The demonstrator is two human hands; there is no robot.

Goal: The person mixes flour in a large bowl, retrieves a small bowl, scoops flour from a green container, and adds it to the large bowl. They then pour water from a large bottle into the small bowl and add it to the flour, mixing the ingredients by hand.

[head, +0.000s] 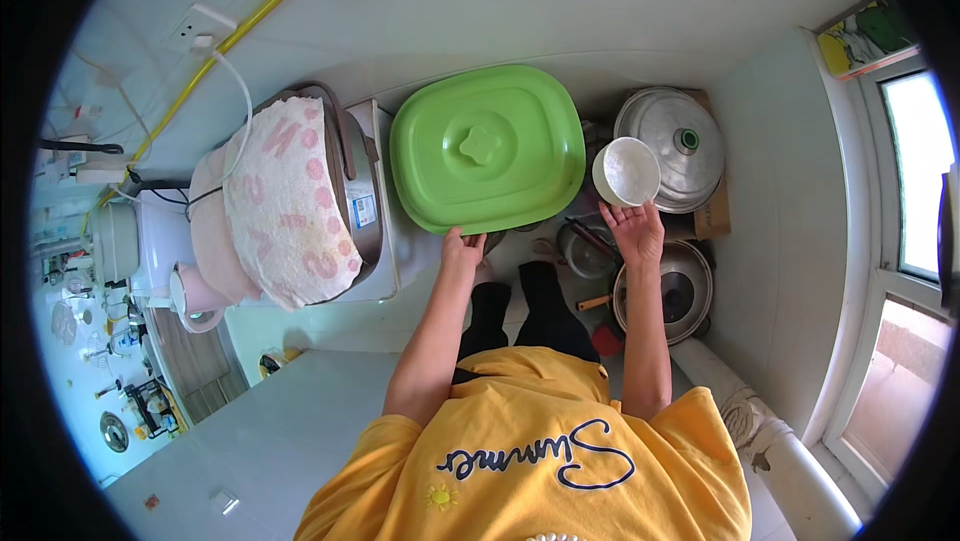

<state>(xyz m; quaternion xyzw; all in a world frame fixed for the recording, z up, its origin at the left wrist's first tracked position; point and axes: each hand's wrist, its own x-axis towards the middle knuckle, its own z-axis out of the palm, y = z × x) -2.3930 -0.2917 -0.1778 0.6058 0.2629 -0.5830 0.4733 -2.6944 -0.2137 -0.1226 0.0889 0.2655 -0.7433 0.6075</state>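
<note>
A large green plastic lid point(525, 173) with a raised knob lies before me, seen from above. My left hand point(463, 248) grips its near edge, with the fingers hidden beneath the rim. What is under the lid is hidden. My right hand point(636, 233) has its palm turned up and holds a small white bowl point(627, 172) by the near side. The bowl is tipped so that its pale inside faces me; whether anything is in it I cannot tell. Behind the bowl sits a round metal pot lid point(667, 120) with a green-ringed knob.
On the left, patterned cloths point(289, 203) cover an appliance with a handle, and a pink kettle point(196, 297) stands near it. Below my right wrist are a glass-lidded pan point(671, 293) and a clear bowl point(589, 252). A cardboard box point(712, 211) and a window point(911, 173) are at the right.
</note>
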